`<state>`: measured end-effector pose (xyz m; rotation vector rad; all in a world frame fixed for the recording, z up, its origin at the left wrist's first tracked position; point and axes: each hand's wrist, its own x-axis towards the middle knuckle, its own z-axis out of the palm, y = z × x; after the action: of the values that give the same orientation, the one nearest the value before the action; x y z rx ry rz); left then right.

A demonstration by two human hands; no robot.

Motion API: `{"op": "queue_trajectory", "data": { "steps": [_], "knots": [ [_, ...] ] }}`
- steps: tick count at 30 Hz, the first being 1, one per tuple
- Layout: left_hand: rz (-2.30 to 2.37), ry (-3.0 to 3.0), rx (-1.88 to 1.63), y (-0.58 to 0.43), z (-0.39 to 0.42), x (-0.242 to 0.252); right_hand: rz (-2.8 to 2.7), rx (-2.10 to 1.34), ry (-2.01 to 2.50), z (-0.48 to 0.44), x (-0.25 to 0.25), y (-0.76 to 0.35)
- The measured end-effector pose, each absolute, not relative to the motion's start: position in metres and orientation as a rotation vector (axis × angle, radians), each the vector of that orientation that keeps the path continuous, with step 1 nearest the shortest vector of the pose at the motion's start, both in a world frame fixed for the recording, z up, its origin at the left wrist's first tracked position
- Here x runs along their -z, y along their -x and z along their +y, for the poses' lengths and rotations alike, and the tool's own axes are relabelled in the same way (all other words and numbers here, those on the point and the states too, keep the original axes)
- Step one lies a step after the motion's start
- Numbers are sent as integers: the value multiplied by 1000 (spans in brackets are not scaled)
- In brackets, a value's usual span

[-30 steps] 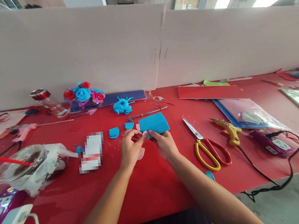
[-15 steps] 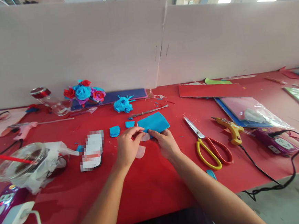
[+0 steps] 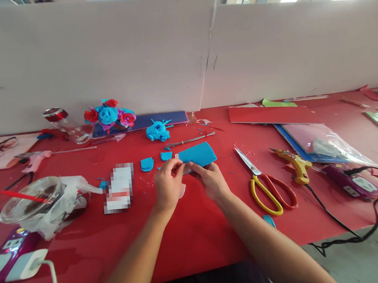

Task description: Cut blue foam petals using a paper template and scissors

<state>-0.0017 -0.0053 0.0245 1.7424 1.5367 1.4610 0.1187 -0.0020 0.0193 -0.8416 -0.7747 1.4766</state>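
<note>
Both my hands meet over the middle of the red table (image 3: 197,241). My left hand (image 3: 168,184) and my right hand (image 3: 210,179) pinch the near edge of a folded blue paper sheet (image 3: 198,154), fingers closed on it. A pale pink paper piece (image 3: 181,190) shows under my left hand. Two small blue cut petals (image 3: 147,164) lie just left of the sheet. A blue paper flower (image 3: 157,131) sits behind them.
Yellow and red scissors (image 3: 266,190) lie right of my hands, then a yellow glue gun (image 3: 295,163) with a black cord and a purple power strip (image 3: 351,183). A bouquet of paper flowers (image 3: 110,115), a glass jar (image 3: 61,123), a plastic cup (image 3: 30,204) and a pink glue gun (image 3: 35,160) stand left.
My hands have stayed together at the blue sheet, the fingers shifting slightly along its edge. The view has drifted a little.
</note>
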Motion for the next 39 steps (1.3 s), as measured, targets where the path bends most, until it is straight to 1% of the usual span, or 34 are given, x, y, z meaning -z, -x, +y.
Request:
{"op": "queue_trajectory", "data": {
  "steps": [3, 6, 9, 12, 18, 33, 39],
  "knots": [
    [1496, -1611, -1500, 4, -4, -26, -736, -1436, 883, -1, -18, -119],
    [1442, -1286, -1555, 11, 1, -26, -661, -1406, 898, 2, -15, -119],
    [1266, -896, -1296, 18, 7, -25, -642, -1432, 861, 3, -14, -119],
    [1075, -719, -1080, 22, 10, -26, -631, -1441, 864, 3, -15, -120],
    [988, -782, -1073, 19, 7, -28, -627, -1411, 892, 3, -15, -120],
    [1083, -761, -1095, 6, 4, -24, -697, -1369, 890, 1, -14, -117],
    [1158, -795, -1086, 12, 7, -19, -607, -1441, 853, 1, -13, -119]
  ]
}}
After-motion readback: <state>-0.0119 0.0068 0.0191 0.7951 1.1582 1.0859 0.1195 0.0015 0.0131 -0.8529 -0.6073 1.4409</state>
